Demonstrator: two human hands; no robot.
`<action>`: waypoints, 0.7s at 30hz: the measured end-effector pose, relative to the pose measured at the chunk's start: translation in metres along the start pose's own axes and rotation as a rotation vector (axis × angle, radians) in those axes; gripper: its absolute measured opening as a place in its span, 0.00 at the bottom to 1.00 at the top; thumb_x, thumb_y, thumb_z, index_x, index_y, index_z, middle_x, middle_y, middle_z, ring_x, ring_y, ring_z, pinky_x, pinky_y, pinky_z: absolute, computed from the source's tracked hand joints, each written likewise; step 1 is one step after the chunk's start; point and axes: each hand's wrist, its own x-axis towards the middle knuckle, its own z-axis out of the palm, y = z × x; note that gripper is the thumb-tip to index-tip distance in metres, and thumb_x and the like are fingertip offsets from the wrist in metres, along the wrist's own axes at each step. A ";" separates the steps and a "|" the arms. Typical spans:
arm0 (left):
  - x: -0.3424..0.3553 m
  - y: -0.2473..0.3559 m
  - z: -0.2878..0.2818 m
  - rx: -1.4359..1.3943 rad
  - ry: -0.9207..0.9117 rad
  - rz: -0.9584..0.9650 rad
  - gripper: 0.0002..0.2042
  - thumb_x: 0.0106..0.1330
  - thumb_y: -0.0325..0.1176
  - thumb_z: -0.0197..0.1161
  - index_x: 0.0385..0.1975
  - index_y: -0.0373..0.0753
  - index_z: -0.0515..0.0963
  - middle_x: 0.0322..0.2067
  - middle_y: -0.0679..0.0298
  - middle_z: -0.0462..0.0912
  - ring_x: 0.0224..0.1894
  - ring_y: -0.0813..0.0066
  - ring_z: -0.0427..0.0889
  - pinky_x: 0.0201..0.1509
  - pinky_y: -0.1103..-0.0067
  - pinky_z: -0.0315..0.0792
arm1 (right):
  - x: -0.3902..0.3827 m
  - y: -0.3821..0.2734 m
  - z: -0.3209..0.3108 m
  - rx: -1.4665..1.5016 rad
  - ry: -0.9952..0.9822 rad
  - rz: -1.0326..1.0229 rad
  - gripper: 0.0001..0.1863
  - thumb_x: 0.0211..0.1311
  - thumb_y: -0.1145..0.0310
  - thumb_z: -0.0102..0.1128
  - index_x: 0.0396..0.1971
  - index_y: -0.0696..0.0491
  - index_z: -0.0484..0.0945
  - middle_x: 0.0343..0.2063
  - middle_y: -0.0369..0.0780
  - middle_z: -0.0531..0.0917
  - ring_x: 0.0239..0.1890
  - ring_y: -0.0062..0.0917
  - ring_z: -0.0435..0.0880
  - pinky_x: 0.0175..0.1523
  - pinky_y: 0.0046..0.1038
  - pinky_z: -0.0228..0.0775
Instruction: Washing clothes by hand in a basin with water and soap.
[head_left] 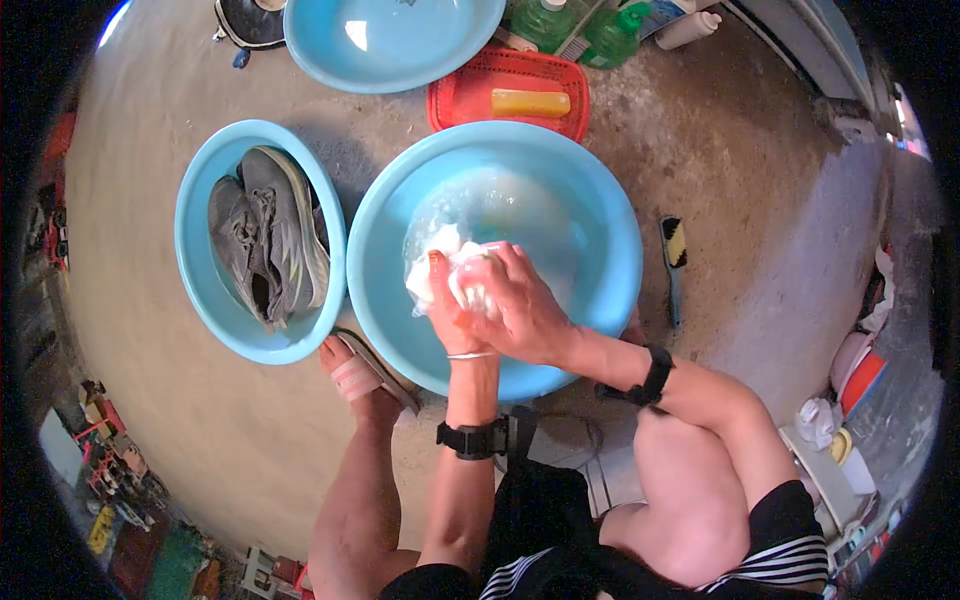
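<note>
A wet white cloth (428, 278) is bunched between my two hands, above the left part of a big light-blue basin (613, 205). My left hand (452, 322) is closed on the cloth from below. From the right, my right hand (525, 308) is wrapped over it, fingers curled in. The cloth's exact kind cannot be made out. Cloudy, sudsy water (530, 215) fills the basin, with bubbles around the cloth.
Left of the basin, a smaller blue basin (187, 235) holds grey sneakers (272, 225). Beyond are a red basket (455, 98) with a yellow soap bar (530, 103), another blue basin (395, 75) and green bottles (612, 38). A scrub brush (674, 260) lies on the right.
</note>
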 end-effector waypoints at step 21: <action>-0.036 0.043 0.008 1.932 0.184 0.665 0.30 0.52 0.41 0.65 0.52 0.35 0.65 0.52 0.46 0.64 0.54 0.49 0.64 0.57 0.63 0.59 | -0.003 0.084 -0.036 -0.683 -0.134 0.071 0.19 0.54 0.58 0.54 0.47 0.45 0.73 0.55 0.48 0.64 0.54 0.48 0.65 0.51 0.51 0.63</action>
